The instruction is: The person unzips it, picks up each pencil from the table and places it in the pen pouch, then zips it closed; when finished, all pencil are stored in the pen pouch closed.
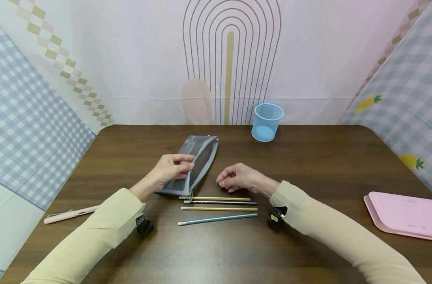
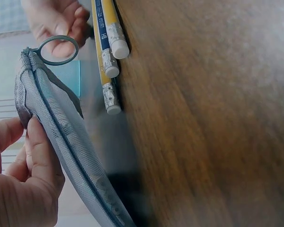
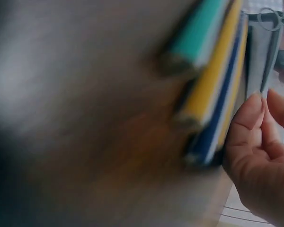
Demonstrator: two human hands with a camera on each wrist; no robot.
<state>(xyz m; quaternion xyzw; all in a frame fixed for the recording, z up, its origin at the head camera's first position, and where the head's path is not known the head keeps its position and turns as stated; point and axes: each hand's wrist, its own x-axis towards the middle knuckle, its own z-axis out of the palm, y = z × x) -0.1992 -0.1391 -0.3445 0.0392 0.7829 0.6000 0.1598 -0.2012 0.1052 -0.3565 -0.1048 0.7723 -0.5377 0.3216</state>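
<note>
My left hand (image 1: 171, 167) pinches the edge of a grey mesh pencil pouch (image 1: 202, 167) between thumb and fingers, and the pouch gapes toward the right. A round zipper-pull ring (image 2: 76, 49) sticks out from its near end. Thin coloured strips show through the mesh on its far side. To the right of the pouch, my right hand (image 1: 238, 177) is over the table with loosely curled fingers and no object visible in them. Just below both hands lie a yellow pencil (image 1: 219, 209), a dark blue pencil (image 1: 226, 203), another yellow pencil (image 1: 230, 198) and a teal pencil (image 1: 217, 219), erasers to the left.
A light blue mesh cup (image 1: 267, 122) stands at the table's back edge. A pale pen (image 1: 68, 215) lies at the left, partly behind the left sleeve. At the right edge is a pink flat case (image 1: 404, 213). Patterned cloth hangs behind and at both sides.
</note>
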